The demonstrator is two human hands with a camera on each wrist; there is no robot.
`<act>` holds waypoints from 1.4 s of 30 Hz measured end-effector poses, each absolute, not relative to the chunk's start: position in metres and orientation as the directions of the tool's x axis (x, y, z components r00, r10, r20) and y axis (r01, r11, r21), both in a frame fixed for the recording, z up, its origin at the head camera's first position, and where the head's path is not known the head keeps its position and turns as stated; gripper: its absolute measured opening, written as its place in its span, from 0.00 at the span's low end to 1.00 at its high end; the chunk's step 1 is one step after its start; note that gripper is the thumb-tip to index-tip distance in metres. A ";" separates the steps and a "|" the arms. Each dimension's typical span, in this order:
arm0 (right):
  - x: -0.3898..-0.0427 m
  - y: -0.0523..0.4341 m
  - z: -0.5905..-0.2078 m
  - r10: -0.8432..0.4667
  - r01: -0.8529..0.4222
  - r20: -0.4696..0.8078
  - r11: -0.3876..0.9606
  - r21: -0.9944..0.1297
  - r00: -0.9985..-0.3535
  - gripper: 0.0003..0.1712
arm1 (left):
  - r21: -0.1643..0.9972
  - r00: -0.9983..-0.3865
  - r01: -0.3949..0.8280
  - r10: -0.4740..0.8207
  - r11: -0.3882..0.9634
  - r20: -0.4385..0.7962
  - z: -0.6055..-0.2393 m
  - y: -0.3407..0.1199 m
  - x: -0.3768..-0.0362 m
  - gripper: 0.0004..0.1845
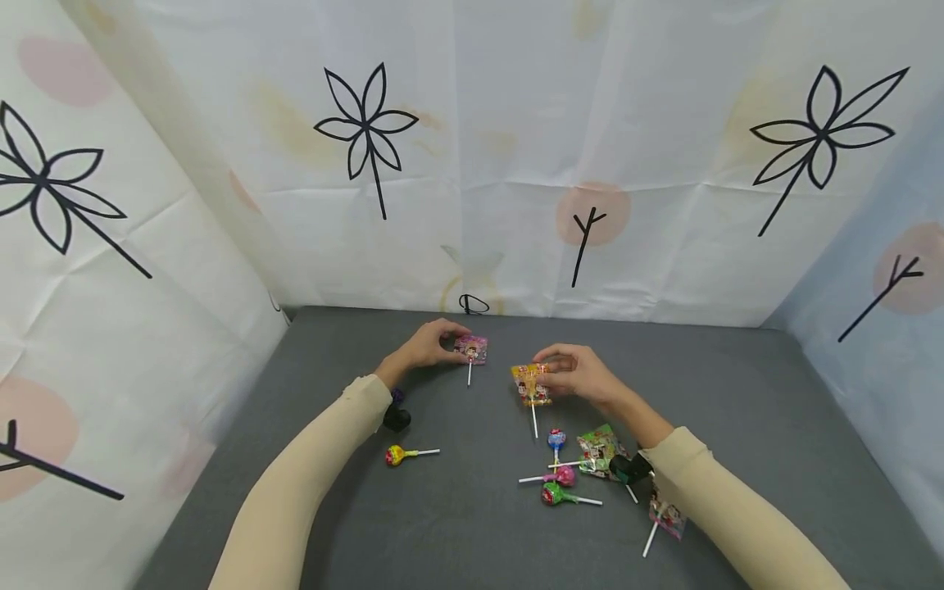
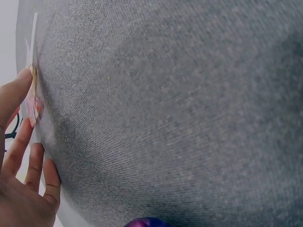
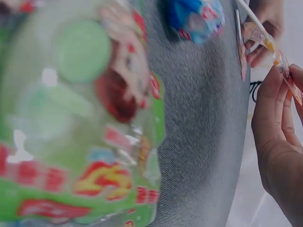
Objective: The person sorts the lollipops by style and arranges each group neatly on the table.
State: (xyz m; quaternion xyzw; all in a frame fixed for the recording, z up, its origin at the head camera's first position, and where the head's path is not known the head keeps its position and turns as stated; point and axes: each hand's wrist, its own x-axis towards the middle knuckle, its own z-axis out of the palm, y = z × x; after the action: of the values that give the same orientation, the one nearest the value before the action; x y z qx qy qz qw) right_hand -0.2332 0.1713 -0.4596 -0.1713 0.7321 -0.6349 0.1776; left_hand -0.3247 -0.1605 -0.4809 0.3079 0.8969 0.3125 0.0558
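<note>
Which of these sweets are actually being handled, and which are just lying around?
In hand:
pink-wrapped lollipop, held by the left hand
orange-wrapped lollipop, held by the right hand

Lying about:
yellow lollipop
blue lollipop
green packet

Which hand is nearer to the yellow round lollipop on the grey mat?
Left. The left hand is beyond the yellow lollipop; the right hand is farther off to its right.

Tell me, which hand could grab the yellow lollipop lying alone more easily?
Probably the left hand. The yellow lollipop lies beside the left forearm, while the right hand holds an orange-wrapped lollipop farther away.
</note>
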 end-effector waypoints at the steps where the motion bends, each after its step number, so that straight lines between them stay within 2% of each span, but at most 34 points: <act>1: -0.236 0.171 -0.459 -0.474 -0.017 -0.048 0.131 -0.991 -0.879 0.24 | 0.590 -0.806 0.513 0.586 0.623 0.083 -0.481 -0.160 -0.325 0.28; 7: -0.250 0.169 -0.459 -0.453 0.015 -0.071 0.126 -0.992 -0.889 0.22 | 0.574 -0.824 0.478 0.566 0.665 0.031 -0.480 -0.159 -0.326 0.27; 24: -0.279 0.145 -0.457 -0.378 0.157 -0.156 0.029 -0.987 -0.912 0.20 | 0.555 -0.843 0.454 0.539 0.697 0.012 -0.479 -0.158 -0.327 0.28; 42: -0.300 0.124 -0.471 -0.306 0.246 -0.266 0.103 -0.964 -0.914 0.22 | 0.543 -0.838 0.458 0.545 0.704 0.000 -0.484 -0.157 -0.328 0.28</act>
State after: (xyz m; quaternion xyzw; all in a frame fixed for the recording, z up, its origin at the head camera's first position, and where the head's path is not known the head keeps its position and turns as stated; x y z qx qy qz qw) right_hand -0.2998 0.1238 -0.4708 -0.0211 0.7133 -0.6694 0.2064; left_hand -0.3277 -0.1572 -0.4837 0.2726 0.9195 0.2717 0.0804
